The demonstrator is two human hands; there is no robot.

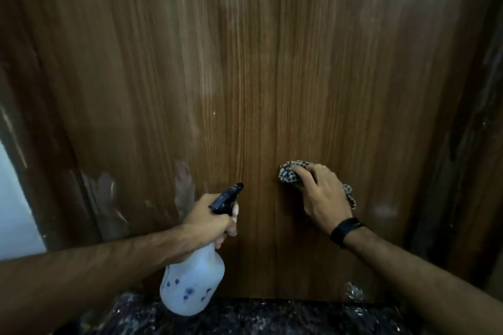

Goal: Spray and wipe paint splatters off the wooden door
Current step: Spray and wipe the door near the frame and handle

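1. Bare forearms reach in from the bottom corners of the head view; the right one wears a black wristband (345,230).
2. Below the left fingers hangs a translucent white spray bottle (190,280), rounded, with small blue marks on its wall; its black nozzle sticks out just above the knuckles toward the wood.
3. Left hand (209,221) grips the bottle's neck, fingers curled round it under the black trigger head.
4. Right hand (321,198) presses a crumpled checked cloth (289,171) against the wooden door (245,76); the fingers bend over the fabric and hold it, a frayed end showing past the heel of the hand.
5. Beyond both sets of fingertips the door fills the view, brown with fine vertical grain.
6. Pale, smeared paint splatters (183,187) lie on the wood left of the left fingers; a faint patch sits right of the right hand.
7. Under both arms runs a dark speckled floor (272,315).
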